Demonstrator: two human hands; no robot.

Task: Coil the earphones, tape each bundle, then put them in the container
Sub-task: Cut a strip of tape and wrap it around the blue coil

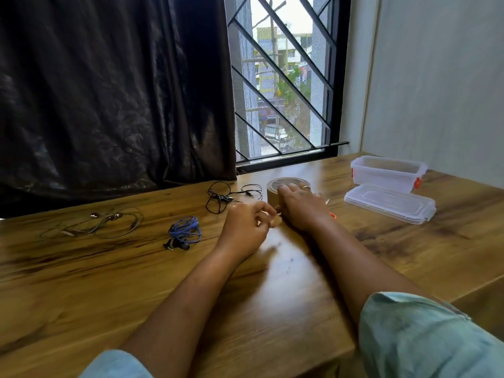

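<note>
The grip of the left hand (246,219) is nearly closed, thumb and fingertips drawn together at the near side of the tape roll (275,187). Motion blur hides whether a tape end sits between them, so I cannot tell what it has hold of, if anything. The right hand (300,208) has no closed grip: its fingers lie fairly flat across the top of the roll and press it onto the desk (272,296), with the thumb out of sight. If that pressure is light, a pull from the left would probably drag or tip the roll instead of peeling tape, and a weak pinch would likely let the end snap back onto the roll. A freed strip could also fold and stick to itself. The black earphones (223,196) lie loose just beside the roll on its left, so a trailing strip may snag that cable. Nearer the person, left of the left hand, the blue earphones (186,231) sit coiled with no tape visible, and the loops could spring apart if knocked. The grey earphones (106,222) sprawl further left. The container (381,181) stands open well to the right, its lid (390,204) in front of it.
</note>
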